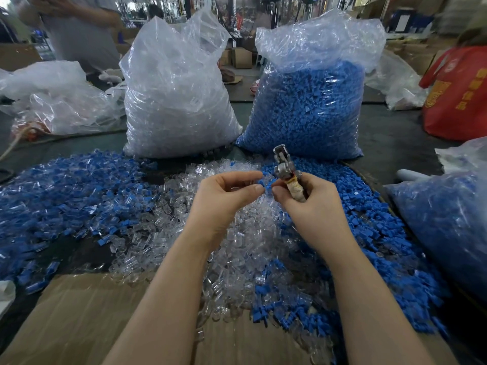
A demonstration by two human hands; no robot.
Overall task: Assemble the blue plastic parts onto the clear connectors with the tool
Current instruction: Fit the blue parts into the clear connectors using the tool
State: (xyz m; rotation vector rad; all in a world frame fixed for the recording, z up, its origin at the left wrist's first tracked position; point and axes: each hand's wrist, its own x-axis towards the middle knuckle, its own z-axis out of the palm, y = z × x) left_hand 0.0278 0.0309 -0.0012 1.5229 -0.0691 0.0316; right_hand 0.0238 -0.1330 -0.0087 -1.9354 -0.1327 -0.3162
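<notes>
My left hand (226,196) pinches a small blue plastic part (261,183) between thumb and fingertips, held above the table. My right hand (308,204) grips a metal tool (283,164) by its tape-wrapped handle, and its thumb touches another blue piece (270,186) right beside the left one. The tool's metal head points up and away from me. Under both hands lies a heap of clear connectors (168,233). Loose blue parts (374,233) are piled to the right, and assembled blue-and-clear pieces (58,196) spread to the left.
Two tall plastic bags stand at the back: one of clear connectors (176,101), one of blue parts (308,111). Another bag of blue pieces (448,219) sits at the right edge. Cardboard (79,312) lies near me. A red bag (458,96) and a person (79,30) are beyond.
</notes>
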